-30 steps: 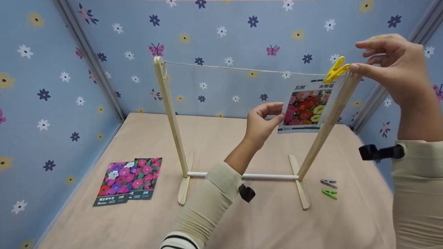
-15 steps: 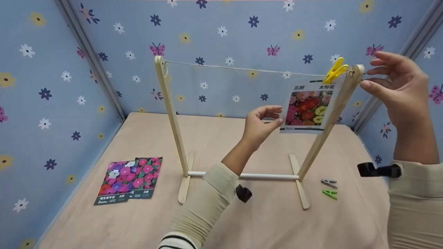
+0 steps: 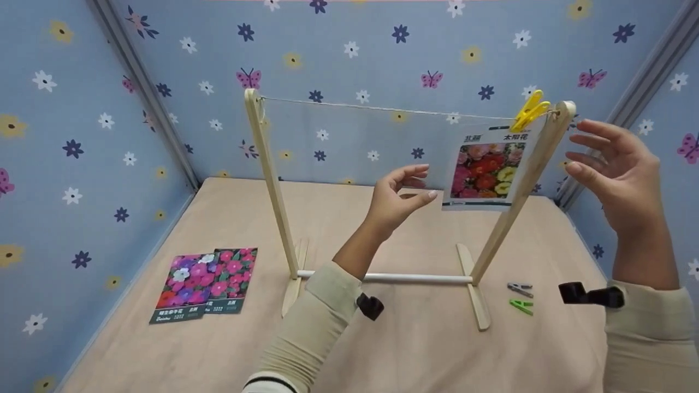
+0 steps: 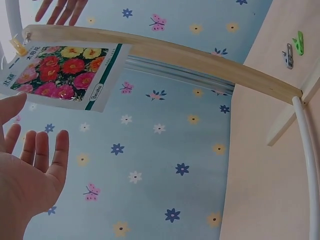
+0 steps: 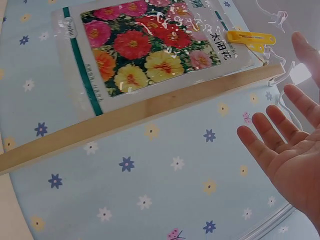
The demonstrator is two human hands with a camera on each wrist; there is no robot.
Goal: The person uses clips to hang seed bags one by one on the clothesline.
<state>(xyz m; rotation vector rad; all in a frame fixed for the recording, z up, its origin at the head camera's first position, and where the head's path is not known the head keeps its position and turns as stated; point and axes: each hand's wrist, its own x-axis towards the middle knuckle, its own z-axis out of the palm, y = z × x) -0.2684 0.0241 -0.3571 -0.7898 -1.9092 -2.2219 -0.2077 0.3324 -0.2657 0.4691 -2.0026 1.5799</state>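
A seed packet (image 3: 485,169) with red, pink and yellow flowers hangs from a string (image 3: 382,109) near the right post (image 3: 519,196) of a wooden stand. The yellow clothespin (image 3: 528,112) clips its top edge to the string. Just left of the packet, my left hand (image 3: 396,199) is held with relaxed fingers, apart from it and holding nothing. My right hand (image 3: 622,174) hovers to the right of the post, fingers loosely spread, touching nothing. Both hands also show bare palms in their wrist views, the left hand (image 4: 32,175) below the packet and the right hand (image 5: 292,145) beside the post's end.
Two more flower packets (image 3: 183,286) lie overlapping on the table (image 3: 415,338) at the left. A grey clothespin (image 3: 520,288) and a green clothespin (image 3: 521,307) lie right of the stand's foot. A white bar (image 3: 418,278) joins the posts low down.
My right hand has come off the clothespin and post top and moved down. My left hand has let go of the packet and drawn back left. The packet stays hanging.
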